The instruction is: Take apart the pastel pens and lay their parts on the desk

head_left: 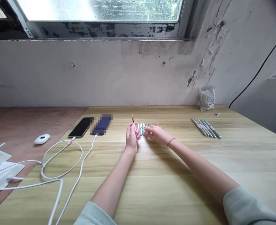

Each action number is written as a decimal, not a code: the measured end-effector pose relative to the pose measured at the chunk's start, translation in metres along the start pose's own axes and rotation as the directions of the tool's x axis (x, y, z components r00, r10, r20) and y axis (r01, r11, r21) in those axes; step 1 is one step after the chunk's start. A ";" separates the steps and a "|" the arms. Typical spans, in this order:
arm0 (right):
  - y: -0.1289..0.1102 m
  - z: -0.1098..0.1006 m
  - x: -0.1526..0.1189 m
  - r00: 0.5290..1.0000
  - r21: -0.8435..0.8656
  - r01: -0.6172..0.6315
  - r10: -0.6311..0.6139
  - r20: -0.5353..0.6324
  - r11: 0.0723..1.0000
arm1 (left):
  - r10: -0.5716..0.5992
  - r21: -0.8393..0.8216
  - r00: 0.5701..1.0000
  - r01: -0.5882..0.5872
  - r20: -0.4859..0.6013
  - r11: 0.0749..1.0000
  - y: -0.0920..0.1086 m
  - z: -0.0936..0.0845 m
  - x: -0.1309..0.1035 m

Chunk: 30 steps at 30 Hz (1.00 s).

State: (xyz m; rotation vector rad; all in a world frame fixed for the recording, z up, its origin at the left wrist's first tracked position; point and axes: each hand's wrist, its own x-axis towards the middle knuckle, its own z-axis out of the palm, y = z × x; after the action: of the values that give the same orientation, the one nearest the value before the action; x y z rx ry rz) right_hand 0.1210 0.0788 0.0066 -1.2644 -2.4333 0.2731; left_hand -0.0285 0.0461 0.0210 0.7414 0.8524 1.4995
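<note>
Fingers of my left hand (131, 137) are closed round a slim, dark-tipped rod (132, 118), likely a pen refill, standing nearly upright above the wooden desk (166, 193). My right hand (158, 134) bends its fingers over pale pen barrels (141, 126) lying side by side; I can't tell whether they pinch one. I'd judge the rod light, stiff and easily rolled, best pinched mid-shaft, off its tip. The smooth barrels may slip; I'd take them by the sides. Finished-looking pens (206, 128) lie to my right.
</note>
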 end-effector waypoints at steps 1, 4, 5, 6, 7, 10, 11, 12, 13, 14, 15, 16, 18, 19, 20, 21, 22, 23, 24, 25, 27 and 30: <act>-0.001 0.000 0.001 1.000 -0.012 -0.006 0.006 0.006 1.000 | 0.001 0.001 1.000 -0.001 0.003 1.000 0.000 0.000 0.000; -0.004 0.000 0.003 0.999 -0.040 -0.014 0.015 0.029 0.999 | 0.002 0.003 1.000 -0.002 0.012 1.000 0.000 0.000 0.000; -0.004 0.000 0.003 0.999 -0.045 -0.016 0.018 0.037 0.999 | 0.003 0.004 1.000 -0.003 0.014 1.000 0.000 0.001 0.000; -0.005 0.000 0.002 0.999 -0.051 -0.020 0.022 0.040 0.999 | 0.003 0.006 1.000 -0.003 0.017 1.000 0.000 0.001 0.000; -0.005 0.000 0.002 0.999 -0.056 -0.026 0.028 0.037 0.998 | 0.002 0.008 1.000 -0.002 0.019 1.000 0.000 0.001 0.000; -0.003 0.001 -0.002 0.999 -0.072 -0.038 0.038 0.007 0.997 | -0.002 0.011 1.000 0.001 0.028 1.000 0.000 0.001 0.000; -0.002 0.002 -0.003 0.999 -0.077 -0.036 0.036 -0.002 0.996 | -0.003 0.011 1.000 0.003 0.030 1.000 0.000 0.001 0.000; -0.001 0.002 -0.004 0.999 -0.082 -0.033 0.032 -0.008 0.996 | -0.003 0.012 0.999 0.003 0.032 1.000 -0.001 0.001 0.000; -0.001 0.002 -0.005 0.999 -0.086 -0.031 0.030 -0.013 0.996 | -0.004 0.014 0.999 0.003 0.033 1.000 -0.001 0.000 0.000; 0.000 0.003 -0.005 0.999 -0.089 -0.031 0.030 -0.017 0.996 | -0.003 0.016 0.999 0.003 0.035 1.000 -0.002 0.000 0.000; 0.001 0.003 -0.005 0.999 -0.092 -0.032 0.031 -0.020 0.995 | -0.003 0.019 0.999 0.002 0.036 1.000 -0.002 0.000 0.000; 0.002 0.004 -0.005 0.999 -0.091 -0.035 0.033 -0.022 0.995 | -0.002 0.023 0.999 0.001 0.037 1.000 -0.003 0.000 0.000; 0.003 0.004 -0.004 0.999 -0.081 -0.044 0.042 -0.025 0.996 | -0.002 0.033 0.999 0.001 0.042 0.999 -0.004 -0.001 0.001; 0.003 0.003 -0.003 0.998 -0.070 -0.050 0.048 -0.030 0.996 | -0.003 0.042 0.999 0.001 0.046 0.999 -0.004 -0.001 0.001; 0.003 0.003 -0.003 0.998 -0.051 -0.055 0.053 -0.043 0.997 | -0.004 0.056 0.999 0.001 0.050 0.998 -0.004 -0.001 0.001; 0.002 0.001 -0.003 0.996 -0.017 -0.059 0.058 -0.065 0.998 | -0.006 0.074 0.998 0.002 0.056 0.997 -0.005 -0.002 0.001; 0.000 -0.001 -0.003 0.993 0.039 -0.062 0.065 -0.097 0.997 | -0.011 0.098 0.998 0.005 0.064 0.995 -0.005 -0.002 0.001; -0.002 -0.004 -0.003 0.987 0.125 -0.065 0.082 -0.137 0.990 | -0.017 0.128 0.997 0.007 0.078 0.992 -0.006 -0.001 0.000; -0.004 -0.008 -0.004 0.977 0.237 -0.068 0.113 -0.178 0.969 | -0.026 0.165 0.995 0.009 0.101 0.986 -0.007 -0.001 -0.001; -0.007 -0.013 -0.006 0.965 0.362 -0.069 0.154 -0.213 0.930 | -0.039 0.207 0.990 0.011 0.133 0.978 -0.008 0.000 -0.002; -0.015 -0.026 -0.009 0.941 0.583 -0.059 0.240 -0.237 0.810 | -0.078 0.290 0.975 0.015 0.207 0.957 -0.010 0.004 -0.006; -0.024 -0.046 -0.015 0.939 0.705 -0.034 0.265 -0.221 0.709 | -0.142 0.373 0.949 0.028 0.281 0.927 -0.013 0.011 -0.015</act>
State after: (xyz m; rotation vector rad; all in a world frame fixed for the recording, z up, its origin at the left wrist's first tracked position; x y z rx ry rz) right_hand 0.1304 0.0521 0.0531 -1.0422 -1.6845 0.8771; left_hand -0.0104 0.0331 0.0162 1.1630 0.9231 1.1182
